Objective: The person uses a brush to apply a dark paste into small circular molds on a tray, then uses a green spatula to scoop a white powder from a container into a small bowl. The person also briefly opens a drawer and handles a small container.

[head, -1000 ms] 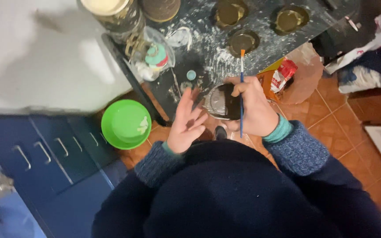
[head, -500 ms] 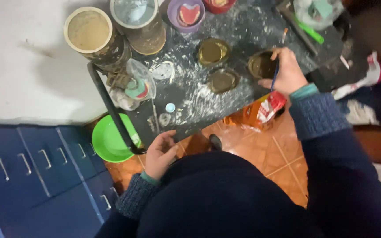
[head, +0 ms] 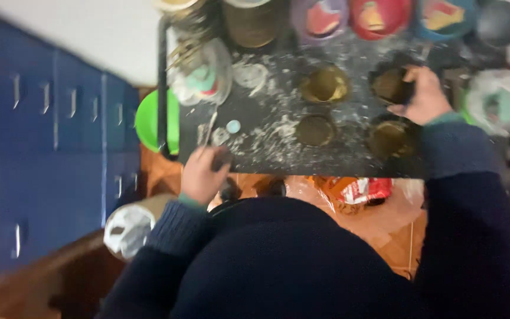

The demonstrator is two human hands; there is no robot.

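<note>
Fingers, R: curled shut round the rim of a dark round tin (head: 392,86) at the far right of the table; grip seen from behind, blurred.
Fingers, L: folded into a loose fist at the table's near edge; whether anything is pinched inside cannot be told.
R hand (head: 425,94): reached out over the worktop, sleeve dark blue w/ a teal cuff.
L hand (head: 202,177): rested against the near edge of the black table (head: 267,156), just below a thin metal tool (head: 209,129).
Held tin: on the table, back row, right of a brass-coloured tin (head: 324,85); two more tins nearer, one mid (head: 315,130), one under the R wrist (head: 388,137).
Table top: dusted w/ white powder; small pale blue disc (head: 233,126) near the metal tool.
Back edge: row of pots w/ purple (head: 320,18), red (head: 379,16) & blue (head: 444,16) lids.
Clear bag (head: 202,74): back left corner, teal & pink bits inside.
Green bowl (head: 151,121): beside the table's left edge, lower down.
Blue cabinets (head: 48,130): far left.
Floor: orange tiles, red-white packet (head: 355,190) under the table.
</note>
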